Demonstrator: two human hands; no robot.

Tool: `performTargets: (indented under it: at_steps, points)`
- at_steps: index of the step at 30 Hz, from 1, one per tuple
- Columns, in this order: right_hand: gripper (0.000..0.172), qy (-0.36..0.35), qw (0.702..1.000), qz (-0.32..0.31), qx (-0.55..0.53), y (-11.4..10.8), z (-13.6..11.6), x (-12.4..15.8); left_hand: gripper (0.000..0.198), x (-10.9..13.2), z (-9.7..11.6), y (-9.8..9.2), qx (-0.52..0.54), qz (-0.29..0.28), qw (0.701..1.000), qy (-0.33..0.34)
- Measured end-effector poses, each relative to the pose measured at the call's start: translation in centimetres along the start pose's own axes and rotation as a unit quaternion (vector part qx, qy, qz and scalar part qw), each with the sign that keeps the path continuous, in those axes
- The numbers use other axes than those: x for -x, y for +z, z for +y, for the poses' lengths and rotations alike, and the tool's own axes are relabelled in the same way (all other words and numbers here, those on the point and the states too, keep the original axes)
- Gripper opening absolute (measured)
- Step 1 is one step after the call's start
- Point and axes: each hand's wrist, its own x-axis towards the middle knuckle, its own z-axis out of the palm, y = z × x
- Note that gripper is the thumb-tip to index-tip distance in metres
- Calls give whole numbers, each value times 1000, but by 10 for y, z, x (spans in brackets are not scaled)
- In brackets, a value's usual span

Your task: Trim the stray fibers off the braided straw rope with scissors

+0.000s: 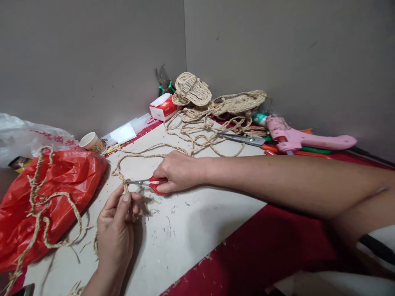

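My right hand (pixel 175 172) grips small red-handled scissors (pixel 147 182), blades pointing left at a twisted straw rope (pixel 140 156). My left hand (pixel 116 224) pinches the rope's end just below the blades, near the middle of the pale board (pixel 185 222). From there the rope loops back to a tangled heap (pixel 216 119) at the far corner.
A red plastic bag (pixel 52 193) with more rope draped on it lies at the left. A paper cup (pixel 91 142), a red-and-white box (pixel 163 107), coiled woven pieces (pixel 191 88), large scissors (pixel 243 139) and a pink glue gun (pixel 296 137) sit along the walls. Red cloth (pixel 262 250) covers the near right.
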Motion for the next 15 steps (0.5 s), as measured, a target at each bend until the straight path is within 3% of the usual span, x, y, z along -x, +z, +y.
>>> performTargets:
  at_steps: [15]
  points:
    - [33, 31, 999, 16, -21, -1, 0, 0, 33, -1, 3, -1, 17, 19, 1000, 1]
